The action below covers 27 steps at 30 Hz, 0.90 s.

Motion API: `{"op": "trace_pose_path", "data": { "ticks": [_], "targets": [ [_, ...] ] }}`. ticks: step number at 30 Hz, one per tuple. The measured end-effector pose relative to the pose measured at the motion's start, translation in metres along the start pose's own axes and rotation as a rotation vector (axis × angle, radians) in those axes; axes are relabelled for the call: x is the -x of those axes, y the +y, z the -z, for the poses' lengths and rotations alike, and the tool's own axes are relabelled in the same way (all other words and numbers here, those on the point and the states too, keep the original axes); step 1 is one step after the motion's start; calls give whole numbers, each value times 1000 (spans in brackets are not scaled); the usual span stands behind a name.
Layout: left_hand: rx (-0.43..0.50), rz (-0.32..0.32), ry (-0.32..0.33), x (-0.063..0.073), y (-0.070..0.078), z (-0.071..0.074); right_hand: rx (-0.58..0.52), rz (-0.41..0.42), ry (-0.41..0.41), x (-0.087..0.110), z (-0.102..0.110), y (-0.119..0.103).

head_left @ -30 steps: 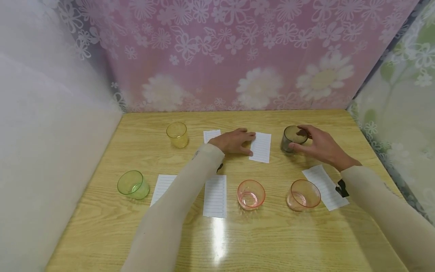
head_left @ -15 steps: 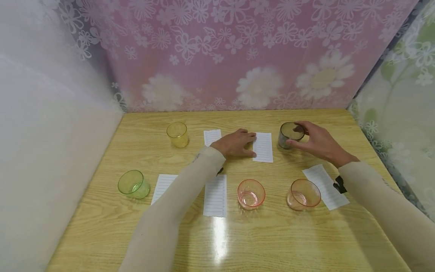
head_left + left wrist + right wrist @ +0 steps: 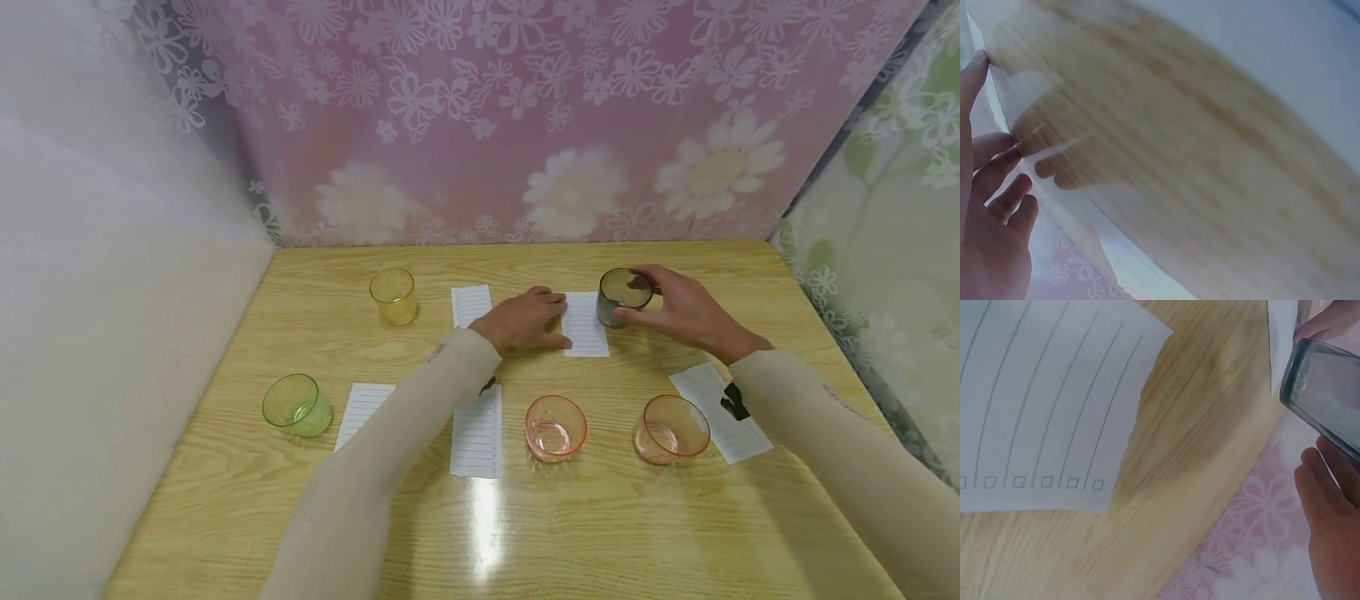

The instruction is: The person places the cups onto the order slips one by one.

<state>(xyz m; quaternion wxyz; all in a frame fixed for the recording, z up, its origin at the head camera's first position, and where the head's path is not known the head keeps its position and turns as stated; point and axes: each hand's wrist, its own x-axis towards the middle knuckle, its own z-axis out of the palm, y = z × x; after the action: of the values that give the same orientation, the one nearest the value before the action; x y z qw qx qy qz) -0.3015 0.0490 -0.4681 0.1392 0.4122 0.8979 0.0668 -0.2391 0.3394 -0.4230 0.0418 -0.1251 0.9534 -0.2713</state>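
Left hand (image 3: 523, 321) spread | cup (image 3: 611, 310) pinched by right hand (image 3: 688, 315) at paper's (image 3: 585, 333) 2 o'clock | paper may be dragged by cup

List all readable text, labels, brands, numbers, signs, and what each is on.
No readable words, brands or numbers.
Left sleeve: small marking near the cuff, too small to read.
Right sleeve: faint marking, too small to read.
Lined sheet, right wrist view: printed lines and small boxes, no words visible.
Smoky glass: no text seen.
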Motion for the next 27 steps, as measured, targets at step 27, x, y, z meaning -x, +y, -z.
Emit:
{"op": "trace_pose_path", "data": {
  "ticks": [27],
  "targets": [
    [-52, 40, 49, -3, 3, -8, -21, 57, -58, -23, -21, -18]
  ]
}}
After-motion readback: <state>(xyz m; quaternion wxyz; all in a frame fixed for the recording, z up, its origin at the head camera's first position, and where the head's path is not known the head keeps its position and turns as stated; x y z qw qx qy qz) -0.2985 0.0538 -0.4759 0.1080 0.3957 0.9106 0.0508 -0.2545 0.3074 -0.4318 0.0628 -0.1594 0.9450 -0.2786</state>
